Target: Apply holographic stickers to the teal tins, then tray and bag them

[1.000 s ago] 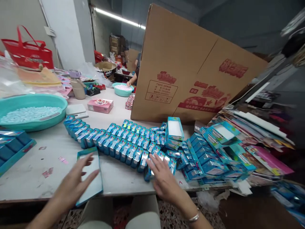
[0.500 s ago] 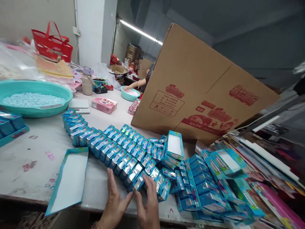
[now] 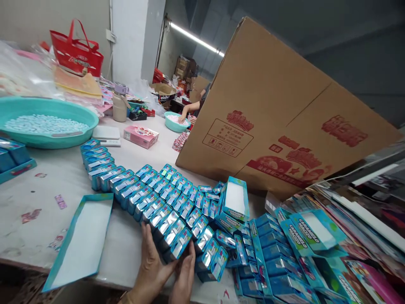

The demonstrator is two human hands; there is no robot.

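Note:
Long rows of small blue tins [image 3: 153, 207] with shiny lids stand upright on the table in front of me. My left hand [image 3: 152, 264] lies along the near left side of the front row, its fingers against the tins and its thumb at the near end. My right hand [image 3: 185, 272] presses its fingers on the right side of the end tin [image 3: 181, 244]. Between them the hands clasp the near tins of that row; parts of the fingertips are hidden. To the left lies a shallow blue box tray [image 3: 82, 242] with a bare white inside.
Filled display boxes [image 3: 284, 266] and a white-topped box [image 3: 236, 198] stand at right, before a big tilted carton [image 3: 265, 105]. A teal basin [image 3: 50, 141] of pale pieces, a scale [image 3: 107, 136] and a pink box [image 3: 141, 136] sit behind. Another person's arm [image 3: 190, 109] reaches into a far basin.
My hands have closed in on the end of the front row. My right hand has moved left, and a gap has opened between the clasped tins and those at right.

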